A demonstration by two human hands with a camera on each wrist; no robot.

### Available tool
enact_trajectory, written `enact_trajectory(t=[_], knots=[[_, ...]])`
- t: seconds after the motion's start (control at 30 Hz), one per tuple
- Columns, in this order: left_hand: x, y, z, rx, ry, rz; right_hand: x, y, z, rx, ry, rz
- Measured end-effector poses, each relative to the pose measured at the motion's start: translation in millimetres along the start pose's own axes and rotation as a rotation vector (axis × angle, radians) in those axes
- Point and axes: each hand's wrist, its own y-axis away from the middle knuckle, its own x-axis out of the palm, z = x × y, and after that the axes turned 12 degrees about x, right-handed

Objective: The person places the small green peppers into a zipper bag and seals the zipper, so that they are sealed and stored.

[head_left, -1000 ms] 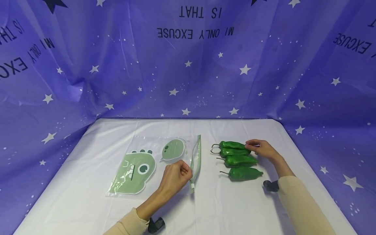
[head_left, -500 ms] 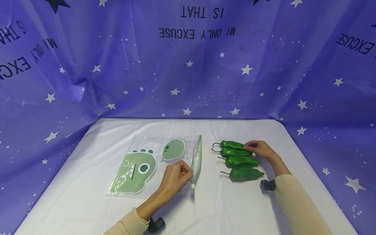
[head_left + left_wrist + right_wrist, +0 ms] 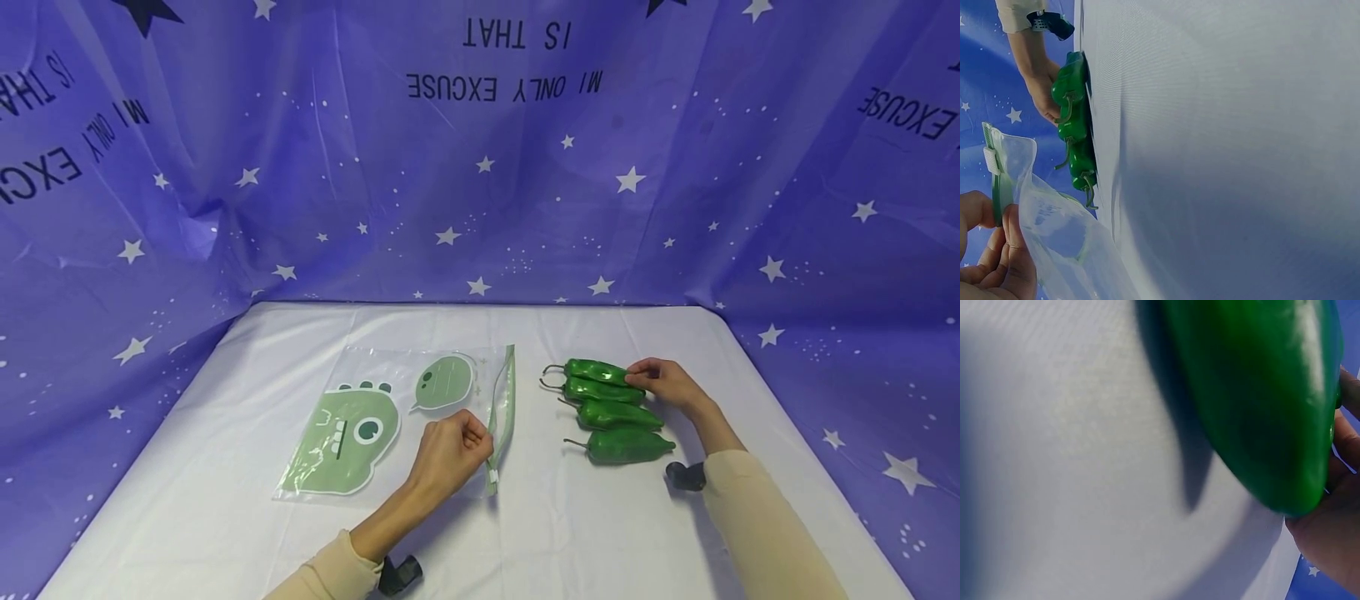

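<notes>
A clear zip bag [image 3: 427, 442] with green cartoon prints lies on the left of the table, its green-edged mouth facing right and slightly parted. My left hand [image 3: 450, 450] pinches the near part of that mouth between thumb and fingers, close to the white slider [image 3: 991, 160]. Several green peppers lie in a row to the right of the bag, stems pointing left. At the tip end of the farthest pepper [image 3: 596, 371], my right hand [image 3: 667, 382] pinches it between thumb and fingers. In the right wrist view the nearest pepper [image 3: 1260, 406] hides part of that hand.
The table [image 3: 555, 533] is covered with a white cloth. A purple curtain [image 3: 375, 167] with stars and lettering rises behind it and along both sides. Dark wrist cameras stick out below each sleeve.
My right hand shifted slightly left and has stayed at the far pepper's tip. The third pepper from the back has turned a little, its tip now nearer me. The left hand holds still.
</notes>
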Motion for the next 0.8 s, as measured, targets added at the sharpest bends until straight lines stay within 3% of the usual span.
enact_trajectory(t=[0.47,0.63,0.8], knots=[[0.3,0.5,-0.6,-0.006,0.011,0.001,-3.6,8.1,-9.9,-0.012,-0.221,-0.053],[0.2,0.2,-1.3,-0.008,0.010,0.001,-4.0,12.5,-2.8,-0.031,-0.323,-0.071],[-0.2,-2.3,-0.8,-0.006,0.011,-0.003,-4.6,15.8,13.4,-0.102,-0.392,-0.031]])
